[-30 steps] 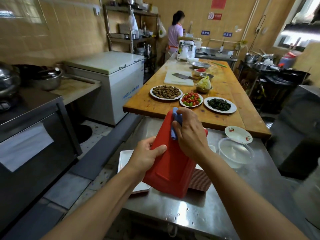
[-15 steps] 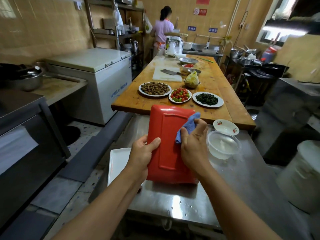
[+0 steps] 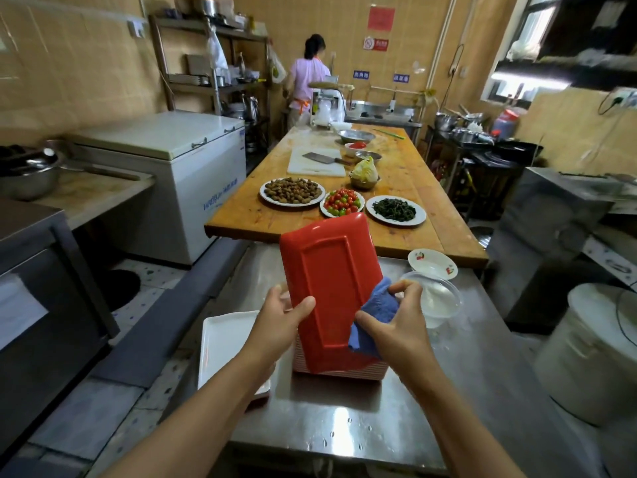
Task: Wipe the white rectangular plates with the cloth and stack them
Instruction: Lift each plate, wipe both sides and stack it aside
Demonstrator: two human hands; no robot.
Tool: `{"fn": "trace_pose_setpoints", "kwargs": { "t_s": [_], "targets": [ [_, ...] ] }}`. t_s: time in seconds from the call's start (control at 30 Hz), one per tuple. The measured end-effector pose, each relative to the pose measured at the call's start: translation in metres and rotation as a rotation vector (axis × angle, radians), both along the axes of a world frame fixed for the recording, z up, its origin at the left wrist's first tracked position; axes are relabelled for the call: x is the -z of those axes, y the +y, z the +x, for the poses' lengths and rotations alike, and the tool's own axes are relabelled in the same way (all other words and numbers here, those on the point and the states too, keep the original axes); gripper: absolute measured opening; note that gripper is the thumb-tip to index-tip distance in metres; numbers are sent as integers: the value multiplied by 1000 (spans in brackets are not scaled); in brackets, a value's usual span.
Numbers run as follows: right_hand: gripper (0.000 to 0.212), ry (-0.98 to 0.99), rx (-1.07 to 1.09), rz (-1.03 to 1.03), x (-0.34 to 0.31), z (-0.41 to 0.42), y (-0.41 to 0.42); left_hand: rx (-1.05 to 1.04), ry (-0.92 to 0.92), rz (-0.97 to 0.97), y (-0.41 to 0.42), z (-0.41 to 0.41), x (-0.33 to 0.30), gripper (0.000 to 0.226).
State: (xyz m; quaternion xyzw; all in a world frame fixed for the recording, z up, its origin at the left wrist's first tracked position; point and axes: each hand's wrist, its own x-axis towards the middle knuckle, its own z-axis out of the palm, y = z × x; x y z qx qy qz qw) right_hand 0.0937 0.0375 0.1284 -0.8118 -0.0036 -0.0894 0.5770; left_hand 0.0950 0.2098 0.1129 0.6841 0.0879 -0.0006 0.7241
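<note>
Your left hand [image 3: 279, 319] grips the upturned plate [image 3: 331, 288] steady; right fingers [image 3: 370, 322] pinch the cloth [image 3: 374, 313], wiping its edge.

Red plate [image 3: 327, 281], blue cloth [image 3: 377, 307], white plate [image 3: 224, 343].

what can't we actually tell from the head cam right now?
- Top face of the held plate: turned away, only its red underside shows.
- Stack under it: count and colour hidden by the plate and right hand.
- Left hand fingers: behind the plate.
- Blue cloth: partly covered by the right hand.
</note>
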Motion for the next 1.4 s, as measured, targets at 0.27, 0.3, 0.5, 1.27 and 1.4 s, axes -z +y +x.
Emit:
{"fn": "trace_pose_setpoints", "kwargs": {
  "t_s": [0.27,0.3,0.5,1.27,1.4],
  "targets": [
    [52,-12,-308,-157,-22,-2,-36,286,-295,525,36,25,-69,74],
    [52,-16,-343,-169,-25,-2,-40,399,-261,481,37,27,-74,66],
    [47,-47,-411,-249,-35,5,-48,497,-182,257,35,26,-66,49],
    [36,-350,-132,-411,2,26,-24,90,-5,-121,42,7,-44,22],
    [39,-337,-195,-355,12,11,-26,1,116,-221,40,13,-36,16]
  ]
}}
